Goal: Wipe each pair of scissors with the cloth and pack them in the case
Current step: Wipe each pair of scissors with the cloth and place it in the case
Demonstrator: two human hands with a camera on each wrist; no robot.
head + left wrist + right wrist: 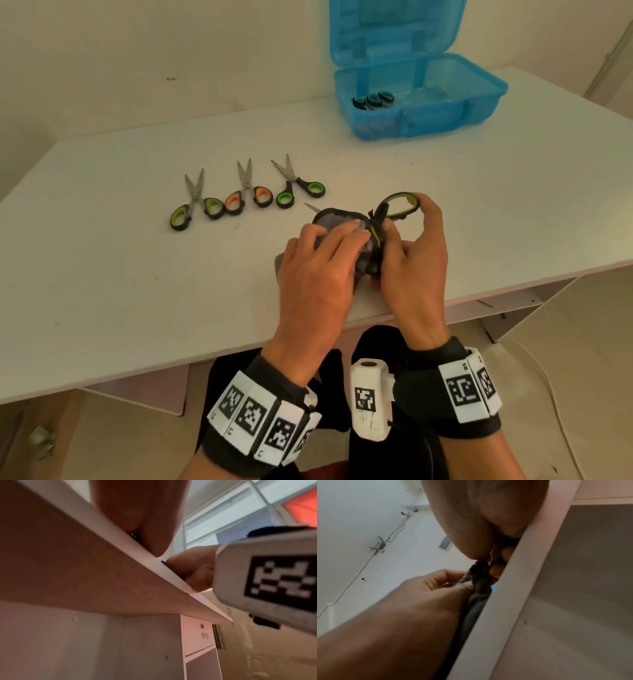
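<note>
Near the table's front edge my left hand (329, 246) grips a dark grey cloth (334, 219) wrapped round the blades of green-handled scissors (400, 205); only the blade tip (310, 206) pokes out to the left. My right hand (411, 240) pinches those scissors at the handles. Three more pairs lie in a row on the table: green-handled (197, 205), orange-handled (247, 192) and green-handled (298, 183). The blue case (421, 99) stands open at the back right with dark-handled scissors (373, 100) inside. In the right wrist view the cloth (479, 582) bunches between both hands.
The white table (137, 291) has its front edge right under my wrists. The case lid (394, 27) leans upright against the wall. Below the table are my dark-clothed knees (376, 342) and, to the right, a white shelf unit (513, 308).
</note>
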